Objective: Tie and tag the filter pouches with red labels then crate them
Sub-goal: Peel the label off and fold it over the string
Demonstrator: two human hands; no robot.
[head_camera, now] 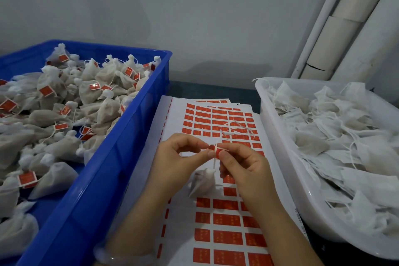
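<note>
Grey plaster wall [194, 17] backs a dark worktable [211, 90] where a person tags filter pouches by hand. At far left, a deep blue plastic crate [121, 149] holds a heap of tied white filter pouches [51, 93], many carrying small red tags on string. Beside it, in the middle of the table, lie overlapping white backing sheets [164, 114] printed with rows of red rectangular labels, several slots already bare. Above these sheets, the left hand [179, 157], a pale bangle [112, 255] on its wrist, meets the right hand [244, 164]; thumb and forefinger of each are clamped on one small red label [216, 150] folded around a thin white string [214, 163]. From that string a single white filter pouch [203, 181] hangs just below the fingers, blurred, over the sheets. To the right, a white plastic tub [287, 157] is piled with flat, untied white pouches [345, 136] and loose drawstrings. Pale vertical pipes [345, 28] run up the wall at upper right.
</note>
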